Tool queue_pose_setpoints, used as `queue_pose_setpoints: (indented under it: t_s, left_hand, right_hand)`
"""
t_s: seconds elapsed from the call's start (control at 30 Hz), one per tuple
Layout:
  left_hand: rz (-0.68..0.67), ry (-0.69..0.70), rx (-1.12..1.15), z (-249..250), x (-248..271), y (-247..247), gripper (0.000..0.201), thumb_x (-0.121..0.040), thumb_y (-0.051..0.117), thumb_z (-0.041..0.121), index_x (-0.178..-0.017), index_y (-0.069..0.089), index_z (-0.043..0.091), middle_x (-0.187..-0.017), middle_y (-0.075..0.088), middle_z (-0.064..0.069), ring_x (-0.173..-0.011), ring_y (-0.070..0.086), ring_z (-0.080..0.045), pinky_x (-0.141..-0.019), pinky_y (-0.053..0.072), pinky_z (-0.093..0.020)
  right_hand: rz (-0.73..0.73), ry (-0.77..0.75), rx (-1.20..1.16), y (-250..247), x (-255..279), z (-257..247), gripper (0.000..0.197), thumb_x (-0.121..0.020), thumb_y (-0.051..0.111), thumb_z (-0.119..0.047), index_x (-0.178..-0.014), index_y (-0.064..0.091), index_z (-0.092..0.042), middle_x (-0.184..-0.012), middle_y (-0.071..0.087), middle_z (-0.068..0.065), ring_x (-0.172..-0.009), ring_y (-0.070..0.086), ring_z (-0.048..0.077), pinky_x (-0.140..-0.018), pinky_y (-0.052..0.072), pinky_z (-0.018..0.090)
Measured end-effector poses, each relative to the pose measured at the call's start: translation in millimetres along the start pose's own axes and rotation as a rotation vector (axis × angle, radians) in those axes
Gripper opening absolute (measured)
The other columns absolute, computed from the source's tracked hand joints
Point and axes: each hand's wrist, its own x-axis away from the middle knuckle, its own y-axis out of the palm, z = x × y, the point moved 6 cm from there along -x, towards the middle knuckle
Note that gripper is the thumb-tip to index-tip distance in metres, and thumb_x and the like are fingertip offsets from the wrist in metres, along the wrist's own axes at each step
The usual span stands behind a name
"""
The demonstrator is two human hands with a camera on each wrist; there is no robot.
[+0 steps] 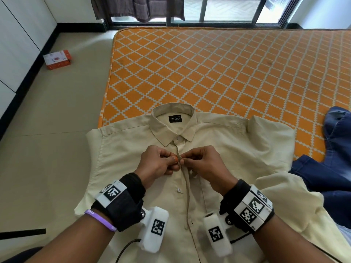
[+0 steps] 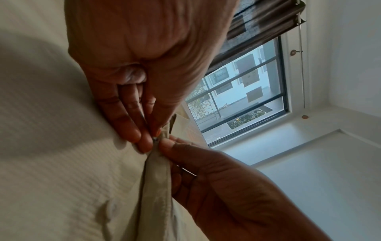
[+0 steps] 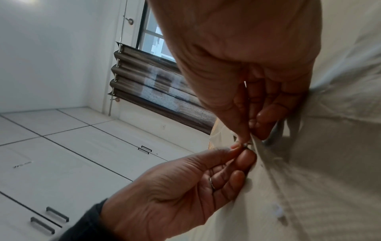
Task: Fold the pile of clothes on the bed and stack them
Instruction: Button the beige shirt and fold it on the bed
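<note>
A beige collared shirt (image 1: 224, 149) lies face up on the near corner of the orange patterned mattress (image 1: 218, 69), collar away from me. Both hands meet at its button placket just below the collar. My left hand (image 1: 161, 162) pinches the placket's left edge, thumb and fingers curled on the cloth (image 2: 144, 140). My right hand (image 1: 199, 160) pinches the facing edge of the placket (image 3: 250, 138) against it. A small button sits between the fingertips in the wrist views. Lower buttons (image 1: 179, 190) show along the placket, which gapes open below the hands.
Blue jeans (image 1: 334, 158) lie bunched at the mattress's right edge beside the shirt. An orange and white box (image 1: 57, 59) sits on the tiled floor at left. White wardrobe doors line the left wall. A window with a dark blind (image 1: 136, 8) stands beyond the mattress.
</note>
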Motion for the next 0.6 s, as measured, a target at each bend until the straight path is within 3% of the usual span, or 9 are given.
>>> queue_pose_setpoints:
  t_s: [0.17,0.33,0.5,0.6]
  left_hand:
    - [0.013,-0.035,0.075,-0.7,1.7,-1.0,0.006,-0.092,0.069,0.006,-0.092,0.074,0.002,-0.079,0.077,-0.011,-0.080,0.075,-0.021,-0.061,0.056,-0.024]
    - [0.039,-0.043,0.089,-1.1,2.3,-2.6,0.009,-0.094,0.066,0.007,-0.097,0.074,0.004,-0.083,0.077,-0.013,-0.077,0.075,-0.018,-0.059,0.056,-0.022]
    - [0.078,0.045,0.027,2.7,6.2,-0.4,0.013,-0.092,0.071,0.025,-0.102,0.069,0.016,-0.085,0.076,-0.007,-0.074,0.074,-0.014,-0.061,0.056,-0.024]
    - [0.119,0.122,-0.023,0.5,6.8,-0.9,0.019,-0.090,0.073,0.011,-0.104,0.062,0.018,-0.082,0.075,-0.008,-0.074,0.074,-0.020,-0.064,0.060,-0.030]
  right_hand:
    - [-0.069,0.081,-0.087,2.3,-0.7,3.3,0.019,-0.096,0.067,-0.021,-0.093,0.079,-0.007,-0.081,0.075,0.010,-0.067,0.065,0.011,-0.058,0.047,0.021]
    - [-0.009,0.054,-0.093,3.6,-0.1,4.4,0.008,-0.086,0.078,-0.015,-0.085,0.079,-0.007,-0.069,0.071,0.008,-0.060,0.062,0.010,-0.054,0.046,0.020]
    - [0.014,-0.004,-0.122,5.9,1.8,1.1,0.009,-0.081,0.083,-0.011,-0.083,0.078,-0.004,-0.067,0.072,0.009,-0.059,0.064,0.010,-0.053,0.047,0.016]
    - [0.014,-0.019,-0.111,6.8,3.9,-1.3,0.009,-0.079,0.084,-0.010,-0.082,0.078,-0.005,-0.069,0.074,0.010,-0.061,0.067,0.010,-0.054,0.049,0.016]
